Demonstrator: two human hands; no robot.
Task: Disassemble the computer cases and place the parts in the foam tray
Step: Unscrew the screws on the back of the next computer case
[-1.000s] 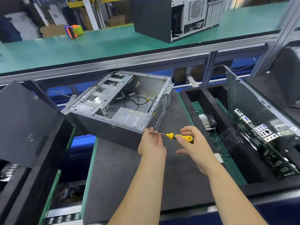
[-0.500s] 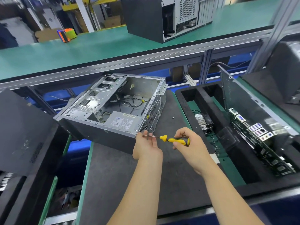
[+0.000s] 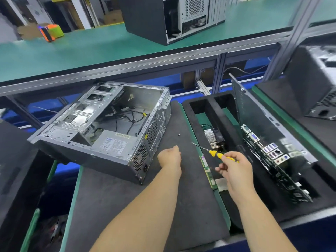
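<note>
Right hand (image 3: 234, 168) drew screwdriver (image 3: 217, 155) off case (image 3: 101, 128)

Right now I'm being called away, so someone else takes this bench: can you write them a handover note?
Right hand: holds the screwdriver, tip off the case.
Left hand: closed loosely, contents hidden, beside the open case.
Foam tray, right of the mat: motherboard, heatsink, memory sticks already in.
Left: power supply and cables still in the case. One loose screw on the mat.
</note>
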